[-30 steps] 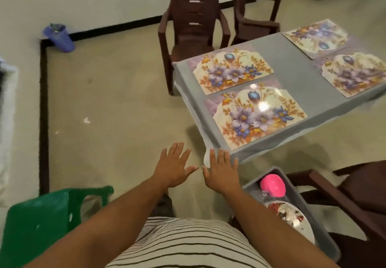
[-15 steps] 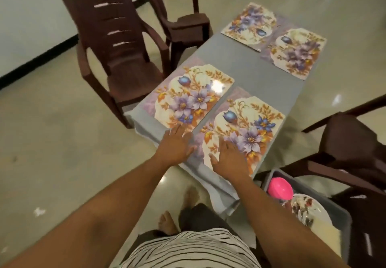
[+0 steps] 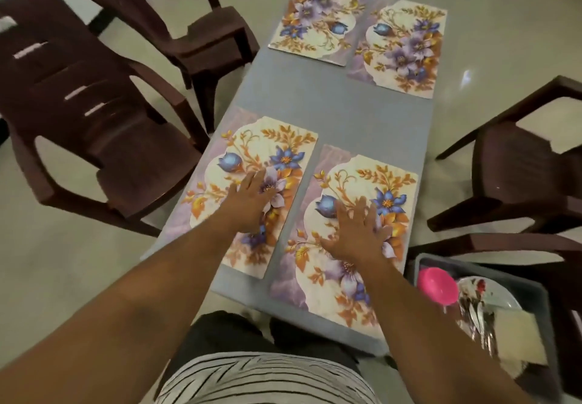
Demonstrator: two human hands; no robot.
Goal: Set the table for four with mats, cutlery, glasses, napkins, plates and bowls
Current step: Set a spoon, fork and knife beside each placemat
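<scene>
Change noted: a second ago both hands hovered off the table's near corner; half a second ago they reached the near edges of the two closest mats; now they lie further in, at mid-mat. The left hand [image 3: 252, 206] rests flat, fingers straight, on the near-left mat [image 3: 252, 155]; the right hand [image 3: 356, 233] rests flat, fingers spread, on the near-right mat [image 3: 362, 277]. Neither grasps anything — judged to be smoothing or squaring.

The two far mats [image 3: 359, 35] lie at 12 o'clock on the grey table [image 3: 330, 110]. All four mats are placed.

The grey tub [image 3: 535, 290] at 4 o'clock, on a chair, holds a pink bowl [image 3: 437, 287], a plate [image 3: 491, 290], cutlery [image 3: 478, 318] and a pale napkin [image 3: 519, 337] — nothing from it laid yet.

Brands, labels, writing: none legible.
</scene>
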